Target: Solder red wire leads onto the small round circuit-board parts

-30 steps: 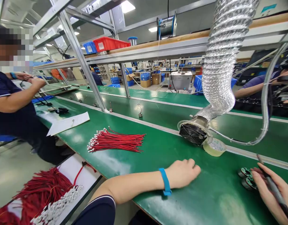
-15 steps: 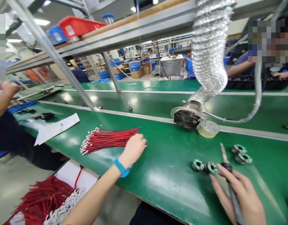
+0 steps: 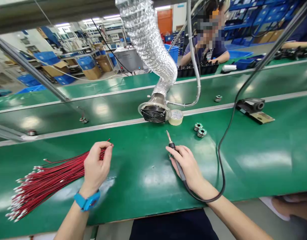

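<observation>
A bundle of thin red-and-black wires (image 3: 60, 175) with white plugs at one end lies on the green bench, left of centre. Over its right end is my left hand (image 3: 97, 165), wearing a blue wristband, thumb and forefinger pinched on wire ends. My right hand (image 3: 188, 165) grips a soldering iron (image 3: 179, 170) like a pen, its tip pointing away over the bench. Partly hidden by the right fingers is a small round motor part with a green board (image 3: 171, 155). Two similar motor parts (image 3: 201, 132) stand together beyond that hand.
A fume extractor fan (image 3: 155, 115) hangs from a silver duct (image 3: 153, 43) beside a tape roll (image 3: 176, 117). The iron's black cord (image 3: 220, 156) loops at right near a dark holder (image 3: 253, 106). Motor parts (image 3: 218, 98) sit on the sunken strip. A co-worker (image 3: 206, 46) sits opposite.
My view has turned right and nearer the bench. My left fingers are now pinched at the wire ends. My right hand, still holding the iron, has closed in over a motor part.
</observation>
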The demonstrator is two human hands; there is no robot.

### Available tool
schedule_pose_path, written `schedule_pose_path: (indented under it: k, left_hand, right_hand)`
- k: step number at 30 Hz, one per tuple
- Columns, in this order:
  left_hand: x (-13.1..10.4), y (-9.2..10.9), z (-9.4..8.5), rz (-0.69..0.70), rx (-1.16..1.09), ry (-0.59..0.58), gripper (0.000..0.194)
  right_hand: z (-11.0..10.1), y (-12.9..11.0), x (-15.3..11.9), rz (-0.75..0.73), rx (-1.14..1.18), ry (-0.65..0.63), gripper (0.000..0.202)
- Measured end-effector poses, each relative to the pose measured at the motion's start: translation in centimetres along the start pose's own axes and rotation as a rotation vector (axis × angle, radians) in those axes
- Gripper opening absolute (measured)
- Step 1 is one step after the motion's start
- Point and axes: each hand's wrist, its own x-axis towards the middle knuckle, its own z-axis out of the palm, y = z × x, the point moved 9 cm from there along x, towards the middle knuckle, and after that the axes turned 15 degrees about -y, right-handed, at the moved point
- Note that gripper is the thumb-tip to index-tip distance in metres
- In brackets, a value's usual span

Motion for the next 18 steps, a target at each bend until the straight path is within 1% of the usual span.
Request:
schedule_pose_path:
  k: [1, 2, 4, 5, 6, 7, 8, 10, 12, 14, 16, 18]
  left_hand:
    - [-0.1, 1.9, 0.6, 0.058, -0.031, -0.008, 0.011]
    - [-0.4, 4.0, 1.7, 0.127, -0.059, -0.047, 0.009]
    - [-1.1, 7.9, 4.7, 0.243, -0.122, -0.186, 0.008]
    - [-1.6, 9.4, 6.3, 0.265, -0.165, -0.269, 0.009]
    - [-2.0, 10.4, 8.0, 0.255, -0.218, -0.350, 0.010]
    - [-2.4, 10.9, 9.5, 0.210, -0.281, -0.419, 0.011]
    - [-2.8, 11.1, 11.0, 0.143, -0.352, -0.473, 0.013]
    - [-3.7, 10.5, 13.3, -0.021, -0.513, -0.549, 0.014]
    - [-4.5, 9.6, 14.9, -0.167, -0.655, -0.600, 0.018]
    - [-4.9, 9.3, 15.4, -0.225, -0.711, -0.619, 0.020]
    - [-4.9, 9.6, 15.2, -0.205, -0.701, -0.612, 0.020]
    - [-4.8, 10.3, 14.8, -0.174, -0.706, -0.607, 0.020]
  right_hand:
    - [-0.1, -0.3, -0.1, -0.015, 0.024, -0.004, 0.053]
    - [-0.2, -0.6, -0.2, -0.026, 0.051, -0.011, 0.054]
    - [-0.2, -1.4, -0.8, -0.040, 0.106, -0.038, 0.054]
    - [-0.1, -1.8, -1.2, -0.042, 0.130, -0.053, 0.055]
    - [0.1, -2.3, -1.7, -0.035, 0.152, -0.066, 0.056]
    - [0.4, -2.6, -2.3, -0.021, 0.170, -0.071, 0.057]
    - [0.6, -2.9, -2.9, 0.001, 0.185, -0.066, 0.057]
    - [0.9, -3.0, -4.2, 0.066, 0.211, -0.037, 0.058]
    - [1.0, -2.7, -5.1, 0.122, 0.253, -0.006, 0.062]
    - [0.8, -2.4, -5.5, 0.146, 0.323, -0.003, 0.065]
    - [0.7, -2.2, -5.5, 0.142, 0.406, -0.024, 0.065]
    - [0.7, -2.2, -5.4, 0.142, 0.481, -0.046, 0.062]
